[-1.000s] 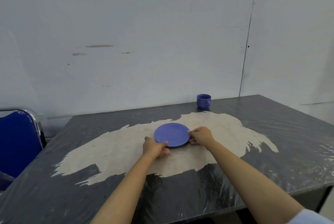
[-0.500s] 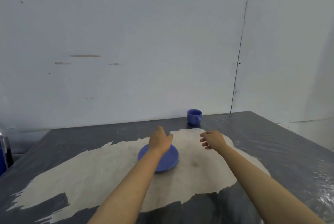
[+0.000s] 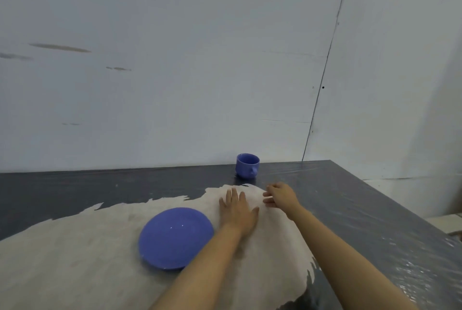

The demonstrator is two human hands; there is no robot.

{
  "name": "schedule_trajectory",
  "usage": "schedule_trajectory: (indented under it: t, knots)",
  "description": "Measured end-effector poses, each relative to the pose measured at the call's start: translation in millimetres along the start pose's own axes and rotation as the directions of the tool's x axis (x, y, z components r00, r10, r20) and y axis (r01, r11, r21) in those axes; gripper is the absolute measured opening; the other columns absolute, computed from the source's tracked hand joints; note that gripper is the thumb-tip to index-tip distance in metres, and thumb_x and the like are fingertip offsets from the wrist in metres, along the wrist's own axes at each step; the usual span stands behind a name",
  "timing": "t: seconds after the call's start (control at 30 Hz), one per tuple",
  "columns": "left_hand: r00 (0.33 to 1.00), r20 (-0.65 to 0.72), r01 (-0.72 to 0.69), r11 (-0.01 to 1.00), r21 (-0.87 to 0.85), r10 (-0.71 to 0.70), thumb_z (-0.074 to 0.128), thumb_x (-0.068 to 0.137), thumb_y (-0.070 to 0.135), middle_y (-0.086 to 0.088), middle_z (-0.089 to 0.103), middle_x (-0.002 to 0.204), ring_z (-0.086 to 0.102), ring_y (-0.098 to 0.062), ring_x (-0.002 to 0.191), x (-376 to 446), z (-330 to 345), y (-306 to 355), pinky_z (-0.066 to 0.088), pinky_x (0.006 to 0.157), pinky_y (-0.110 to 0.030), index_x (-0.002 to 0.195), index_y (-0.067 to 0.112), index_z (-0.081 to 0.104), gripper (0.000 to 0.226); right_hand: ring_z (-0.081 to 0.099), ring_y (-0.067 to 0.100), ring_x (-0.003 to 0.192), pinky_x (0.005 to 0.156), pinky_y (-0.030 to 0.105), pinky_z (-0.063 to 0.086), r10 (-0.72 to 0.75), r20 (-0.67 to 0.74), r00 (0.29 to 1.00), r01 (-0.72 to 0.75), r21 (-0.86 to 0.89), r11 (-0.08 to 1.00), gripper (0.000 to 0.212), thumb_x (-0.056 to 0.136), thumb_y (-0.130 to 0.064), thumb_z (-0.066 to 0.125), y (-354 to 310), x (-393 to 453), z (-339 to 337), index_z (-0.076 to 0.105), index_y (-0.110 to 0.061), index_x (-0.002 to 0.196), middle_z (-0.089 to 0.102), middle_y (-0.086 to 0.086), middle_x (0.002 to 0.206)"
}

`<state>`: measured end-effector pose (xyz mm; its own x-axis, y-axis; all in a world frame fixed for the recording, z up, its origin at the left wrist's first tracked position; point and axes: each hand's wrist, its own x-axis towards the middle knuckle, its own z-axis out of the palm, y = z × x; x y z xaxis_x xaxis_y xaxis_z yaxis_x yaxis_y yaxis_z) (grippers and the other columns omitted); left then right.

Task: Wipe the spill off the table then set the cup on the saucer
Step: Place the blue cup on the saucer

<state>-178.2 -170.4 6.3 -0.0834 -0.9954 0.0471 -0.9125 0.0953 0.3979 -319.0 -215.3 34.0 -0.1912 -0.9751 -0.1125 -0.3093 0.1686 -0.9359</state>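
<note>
While the left hand [image 3: 237,212] is laid flat and spread, the right hand [image 3: 281,196], empty and loosely spread, is held below the cup [image 3: 247,166]. The cup should be gripped by its body, kept level, and centred on the saucer [image 3: 175,238] at lower centre.

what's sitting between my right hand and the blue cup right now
Nothing. In the head view, only bare table separates the right hand from the blue cup.

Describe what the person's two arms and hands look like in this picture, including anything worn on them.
Both forearms are bare as far as the picture shows; no sleeve is in view. The left hand and right hand wear no gloves, and no rings, watch or bracelets can be seen. No markings show on either arm.
</note>
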Motion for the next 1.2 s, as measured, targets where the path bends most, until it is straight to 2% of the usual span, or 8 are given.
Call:
schedule_trajectory:
  t: [0.13, 0.3, 0.43, 0.63, 0.8, 1.0, 1.13, 1.2]
  knots:
    - [1.0, 0.028, 0.007, 0.993, 0.12, -0.01, 0.016, 0.095, 0.062, -0.012, -0.006, 0.164, -0.008, -0.028, 0.152, 4, 16, -2, -0.009, 0.118, -0.057, 0.156, 0.015, 0.002, 0.078, 0.066, 0.028, 0.087, 0.082, 0.039, 0.059, -0.001, 0.055, 0.998, -0.004, 0.083, 0.997, 0.035, 0.098, -0.018, 0.051, -15, 27, 12, 0.05, -0.001, 0.129, 0.061, 0.024, 0.12]
    - [1.0, 0.003, -0.015, 0.996, 0.088, 0.015, 0.018, 0.095, 0.061, -0.009, -0.003, 0.164, -0.005, -0.024, 0.152, 3, 16, -7, -0.01, 0.12, -0.053, 0.156, 0.018, 0.005, 0.076, 0.065, 0.031, 0.103, 0.09, 0.041, 0.057, 0.021, 0.115, 0.993, -0.04, 0.165, 0.985, 0.044, 0.099, -0.032, 0.053, -28, 47, 29, 0.05, 0.0, 0.129, 0.059, 0.023, 0.123]
    - [1.0, 0.012, -0.018, 0.996, 0.082, 0.017, 0.019, 0.095, 0.061, -0.008, -0.003, 0.164, -0.006, -0.023, 0.152, 1, 15, -8, -0.01, 0.12, -0.053, 0.156, 0.018, 0.004, 0.076, 0.066, 0.028, 0.092, 0.086, 0.037, 0.057, 0.053, 0.144, 0.988, -0.09, 0.261, 0.961, 0.042, 0.099, -0.028, 0.052, -29, 57, 37, 0.049, -0.001, 0.131, 0.059, 0.019, 0.121]
    - [1.0, 0.006, -0.014, 0.998, 0.06, 0.014, 0.02, 0.095, 0.061, -0.007, -0.004, 0.164, -0.006, -0.023, 0.152, 1, 16, -8, -0.01, 0.12, -0.052, 0.156, 0.018, 0.004, 0.077, 0.068, 0.03, 0.101, 0.096, 0.042, 0.054, 0.098, 0.079, 0.992, -0.121, 0.383, 0.916, 0.025, 0.096, -0.026, 0.058, -23, 63, 38, 0.061, -0.002, 0.101, 0.064, 0.018, 0.119]
    - [1.0, -0.012, -0.008, 0.999, 0.041, 0.008, 0.023, 0.094, 0.063, -0.007, 0.0, 0.165, -0.003, -0.023, 0.152, 3, 17, -9, -0.009, 0.12, -0.052, 0.156, 0.019, 0.009, 0.078, 0.065, 0.03, 0.098, 0.093, 0.038, 0.054, 0.075, 0.069, 0.995, -0.1, 0.523, 0.847, 0.032, 0.097, -0.018, 0.057, -11, 50, 30, 0.056, 0.008, 0.117, 0.061, 0.022, 0.12]
    - [1.0, 0.019, 0.025, 0.999, -0.042, -0.024, 0.033, 0.096, 0.05, -0.008, 0.017, 0.162, 0.013, -0.024, 0.15, 5, 3, -6, -0.001, 0.12, -0.052, 0.15, 0.017, 0.028, 0.064, 0.068, 0.033, 0.099, 0.09, 0.037, 0.055, -0.033, 0.07, 0.997, -0.011, 0.548, 0.836, 0.032, 0.097, -0.019, 0.057, -19, 15, 4, 0.057, 0.007, 0.117, 0.063, 0.022, 0.111]
    - [0.996, -0.078, 0.02, 0.966, -0.258, -0.041, 0.046, 0.096, 0.036, -0.008, 0.051, 0.143, 0.045, -0.025, 0.132, 4, -23, -8, 0.027, 0.116, -0.039, 0.137, 0.014, 0.05, 0.046, 0.072, 0.026, 0.088, 0.074, 0.029, 0.059, -0.087, 0.087, 0.992, 0.029, 0.524, 0.851, 0.027, 0.097, -0.021, 0.057, -32, -11, -8, 0.06, 0.004, 0.108, 0.068, 0.018, 0.105]
    - [0.989, -0.14, -0.007, 0.934, -0.356, -0.046, 0.051, 0.095, 0.031, -0.009, 0.056, 0.137, 0.051, -0.026, 0.126, -2, -39, -15, 0.037, 0.109, -0.035, 0.131, 0.011, 0.056, 0.041, 0.072, 0.028, 0.092, 0.077, 0.031, 0.059, -0.105, 0.094, 0.99, 0.041, 0.52, 0.853, 0.025, 0.096, -0.021, 0.058, -37, -25, -9, 0.062, 0.002, 0.103, 0.069, 0.019, 0.105]
